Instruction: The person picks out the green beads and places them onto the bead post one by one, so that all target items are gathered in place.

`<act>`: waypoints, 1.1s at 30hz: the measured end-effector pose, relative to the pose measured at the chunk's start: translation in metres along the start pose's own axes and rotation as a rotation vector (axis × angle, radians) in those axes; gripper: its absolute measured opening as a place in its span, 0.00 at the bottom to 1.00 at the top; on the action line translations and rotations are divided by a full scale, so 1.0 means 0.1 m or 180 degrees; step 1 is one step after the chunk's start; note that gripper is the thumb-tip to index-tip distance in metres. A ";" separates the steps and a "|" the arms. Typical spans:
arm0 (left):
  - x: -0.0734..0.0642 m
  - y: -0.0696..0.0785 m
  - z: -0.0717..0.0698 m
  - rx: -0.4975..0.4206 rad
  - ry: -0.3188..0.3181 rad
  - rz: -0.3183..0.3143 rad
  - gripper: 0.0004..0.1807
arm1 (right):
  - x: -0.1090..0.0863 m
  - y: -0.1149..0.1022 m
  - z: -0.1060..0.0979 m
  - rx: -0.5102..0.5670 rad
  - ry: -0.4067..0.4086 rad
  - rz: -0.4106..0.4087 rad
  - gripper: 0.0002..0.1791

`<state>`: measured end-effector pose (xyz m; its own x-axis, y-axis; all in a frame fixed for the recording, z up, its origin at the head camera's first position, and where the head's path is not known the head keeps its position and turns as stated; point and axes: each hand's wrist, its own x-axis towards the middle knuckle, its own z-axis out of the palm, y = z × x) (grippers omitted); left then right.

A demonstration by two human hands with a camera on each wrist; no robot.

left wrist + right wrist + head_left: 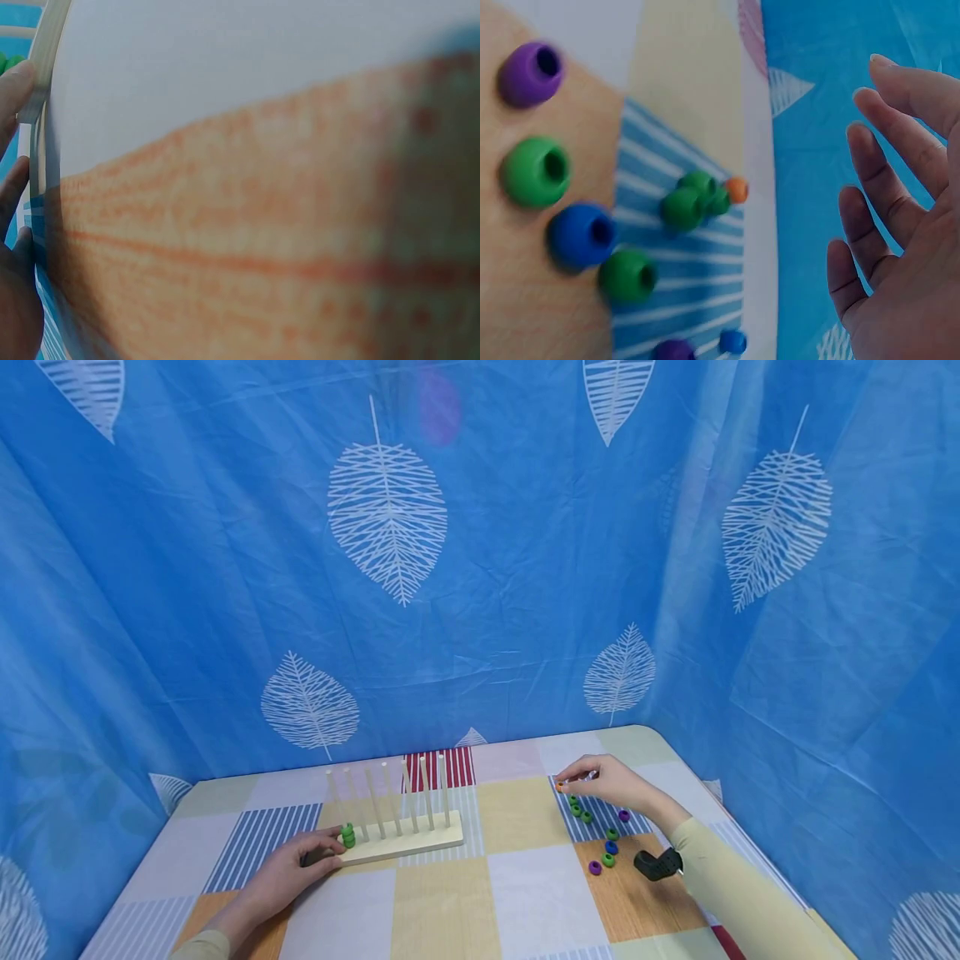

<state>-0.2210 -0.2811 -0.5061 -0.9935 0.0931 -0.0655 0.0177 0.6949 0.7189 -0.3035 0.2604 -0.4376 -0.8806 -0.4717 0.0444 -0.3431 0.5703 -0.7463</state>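
Note:
A pale wooden peg board (405, 843) with a row of upright pegs stands on the table to the left. Green beads (348, 836) are stacked on its leftmost peg. My left hand (288, 868) holds the board's left end between thumb and fingers; in the left wrist view only part of that hand (16, 292) shows at the edge. Above the loose beads at the right, my right hand (618, 783) reaches toward an orange bead (560, 787). The right wrist view shows this hand (911, 225) with loosely bent, spread fingers, apart from the orange bead (736, 190).
Several loose beads lie at the right: green (536, 172), blue (583, 236) and purple (531, 73). A checked patchwork cloth (442, 910) covers the table. Blue curtains (495, 568) with white leaf prints hang behind and at the sides. A black device (658, 864) sits at the right wrist.

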 end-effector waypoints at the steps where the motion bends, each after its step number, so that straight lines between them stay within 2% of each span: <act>1: 0.00 0.00 0.00 -0.0004 -0.0003 -0.0002 0.07 | -0.03 0.04 0.00 -0.0009 0.0021 0.0013 0.15; 8: 0.00 -0.01 0.01 0.0044 0.0003 -0.0024 0.09 | -0.20 0.29 -0.02 -0.0118 0.0243 0.0243 0.17; 15: -0.01 -0.01 0.01 0.0042 0.0021 -0.0014 0.09 | -0.30 0.44 -0.01 -0.0220 0.0314 0.0558 0.17; 25: -0.01 -0.01 0.01 0.0001 -0.0005 0.0013 0.08 | -0.31 0.53 0.09 -0.0217 0.0281 0.0711 0.13; 33: 0.00 -0.02 0.00 -0.0042 -0.0021 0.0026 0.08 | -0.31 0.57 0.13 -0.0160 0.0258 0.0750 0.14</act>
<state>-0.2215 -0.2826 -0.5079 -0.9926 0.1035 -0.0639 0.0245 0.6847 0.7284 -0.2916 0.2990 -0.4901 -0.9609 -0.2673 -0.0722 -0.1392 0.6917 -0.7086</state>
